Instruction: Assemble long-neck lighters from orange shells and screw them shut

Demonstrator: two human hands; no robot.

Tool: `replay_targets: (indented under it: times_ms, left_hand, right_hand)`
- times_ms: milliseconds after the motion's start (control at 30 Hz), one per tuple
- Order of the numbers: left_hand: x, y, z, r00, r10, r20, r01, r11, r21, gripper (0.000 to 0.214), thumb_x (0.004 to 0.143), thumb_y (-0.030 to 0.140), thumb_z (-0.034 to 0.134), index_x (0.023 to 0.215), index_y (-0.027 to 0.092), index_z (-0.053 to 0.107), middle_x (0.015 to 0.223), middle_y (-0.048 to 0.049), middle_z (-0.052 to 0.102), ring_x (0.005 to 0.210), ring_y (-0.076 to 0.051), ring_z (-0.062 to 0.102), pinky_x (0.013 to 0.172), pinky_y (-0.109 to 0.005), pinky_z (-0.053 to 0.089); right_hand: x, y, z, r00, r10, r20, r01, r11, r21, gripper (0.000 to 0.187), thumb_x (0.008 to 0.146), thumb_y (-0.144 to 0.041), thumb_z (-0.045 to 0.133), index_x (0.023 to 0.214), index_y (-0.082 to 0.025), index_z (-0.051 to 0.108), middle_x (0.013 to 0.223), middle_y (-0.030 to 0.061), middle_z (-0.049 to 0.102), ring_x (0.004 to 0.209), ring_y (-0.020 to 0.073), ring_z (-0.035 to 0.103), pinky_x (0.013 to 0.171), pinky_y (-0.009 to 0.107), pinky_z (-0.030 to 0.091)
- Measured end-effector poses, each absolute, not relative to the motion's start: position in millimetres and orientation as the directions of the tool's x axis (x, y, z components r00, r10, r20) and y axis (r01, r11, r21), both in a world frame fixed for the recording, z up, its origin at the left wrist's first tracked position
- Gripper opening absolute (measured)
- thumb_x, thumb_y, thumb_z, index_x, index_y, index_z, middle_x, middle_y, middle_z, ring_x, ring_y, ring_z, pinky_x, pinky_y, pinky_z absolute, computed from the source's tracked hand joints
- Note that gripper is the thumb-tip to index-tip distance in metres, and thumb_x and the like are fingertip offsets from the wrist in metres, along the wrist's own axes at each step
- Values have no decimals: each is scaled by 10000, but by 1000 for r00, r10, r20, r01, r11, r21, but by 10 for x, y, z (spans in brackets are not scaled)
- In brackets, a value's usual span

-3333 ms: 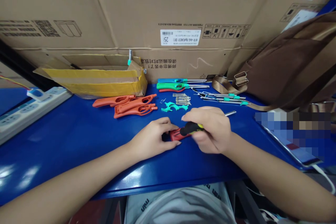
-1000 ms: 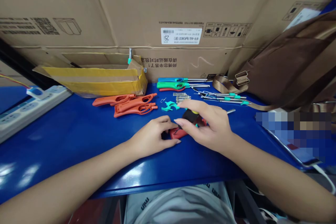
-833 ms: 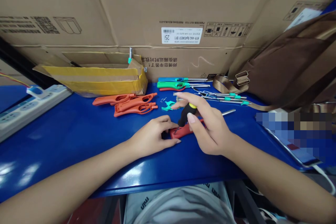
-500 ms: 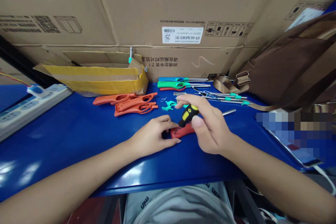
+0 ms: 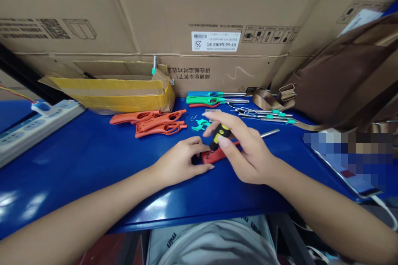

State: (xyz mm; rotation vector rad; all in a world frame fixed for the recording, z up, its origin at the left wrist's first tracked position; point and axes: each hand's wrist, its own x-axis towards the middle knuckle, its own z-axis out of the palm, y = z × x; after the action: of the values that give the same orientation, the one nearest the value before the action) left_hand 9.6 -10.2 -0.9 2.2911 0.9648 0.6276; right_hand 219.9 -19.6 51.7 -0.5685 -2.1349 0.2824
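Note:
On the blue table [image 5: 93, 157] lies a red lighter body [image 5: 214, 155] with a metal tube pointing right. My left hand [image 5: 182, 163] presses down on its left end with fingers closed around it. My right hand [image 5: 245, 149] pinches a small black-and-yellow screwdriver [image 5: 219, 136] between thumb and fingertips, standing it nearly upright with its tip on the red body.
Orange lighter shells [image 5: 155, 123] lie behind my left hand, with teal triggers [image 5: 200, 124] and metal parts beside them. Assembled blue, green and red lighters [image 5: 211, 99] and teal-tipped rods [image 5: 267, 116] lie at the back. A taped cardboard box [image 5: 121, 93], power strip [image 5: 34, 126], brown bag [image 5: 338, 78] and tablet [image 5: 351, 165] surround the spot.
My right hand raised the screwdriver from lying flat to nearly upright on the red body and has been rolling its handle between the fingers. My left hand stayed put.

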Motion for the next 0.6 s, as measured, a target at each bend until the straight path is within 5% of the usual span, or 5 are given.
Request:
replay_targets:
  times_ms: [167, 400, 600]
  left_hand:
    - [113, -111, 13, 612, 764, 202, 502, -574, 647, 145, 853, 270, 755, 971, 189, 729, 862, -4, 589, 751, -144, 605, 669, -258, 486]
    - [104, -101, 2, 628, 752, 201, 475, -575, 667, 194, 862, 303, 762, 1018, 188, 741, 964, -43, 636, 844, -173, 637, 776, -304, 534]
    - [105, -103, -7, 618, 761, 199, 492, -572, 657, 209, 849, 299, 771, 1029, 194, 747, 1003, -50, 654, 881, -188, 652, 815, -325, 549]
  right_hand:
    - [2184, -171, 498, -432, 452, 781, 425, 865, -266, 256, 926, -265, 692, 1178, -244, 654, 1087, 43, 775, 946, 192, 753, 822, 277, 619]
    - [2198, -194, 535, -485, 538, 689, 321, 843, -432, 465, 1009, -178, 434, 1470, -219, 474, 1358, 95, 670, 1195, 214, 679, 994, 377, 582]
    - [2150, -171, 505, -359, 512, 780, 461, 824, -329, 251, 944, -212, 647, 1193, -236, 662, 1105, 46, 777, 948, 192, 756, 866, 299, 618]
